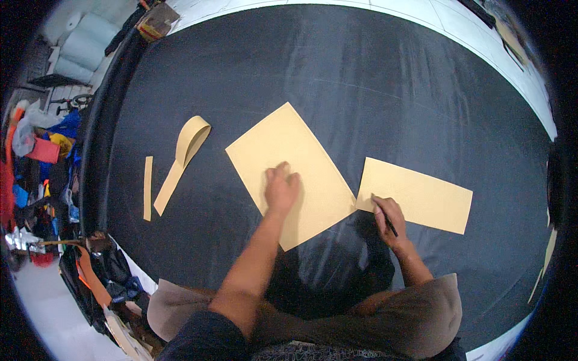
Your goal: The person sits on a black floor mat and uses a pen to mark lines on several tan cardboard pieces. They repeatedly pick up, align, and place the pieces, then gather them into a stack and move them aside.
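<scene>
My left hand [282, 188] presses on a large tan rectangular sheet [319, 201], its fingers apart and slightly bent. The sheet lies turned at an angle on black material [253, 72]. In my right hand [390, 219] is a slim dark pen [391, 227], gripped between thumb and fingers. That hand is at the near left part of a smaller tan rectangular piece [430, 195], whose near left corner meets the large sheet's right corner. My fingers hide the pen's tip.
Farther left lie a curled tan strip [192, 138], looped at its far end, and a short straight tan strip [148, 188]. A black roll [108, 132] runs along the left edge. Beyond it are a box [158, 23], bags [45, 147] and piled clutter.
</scene>
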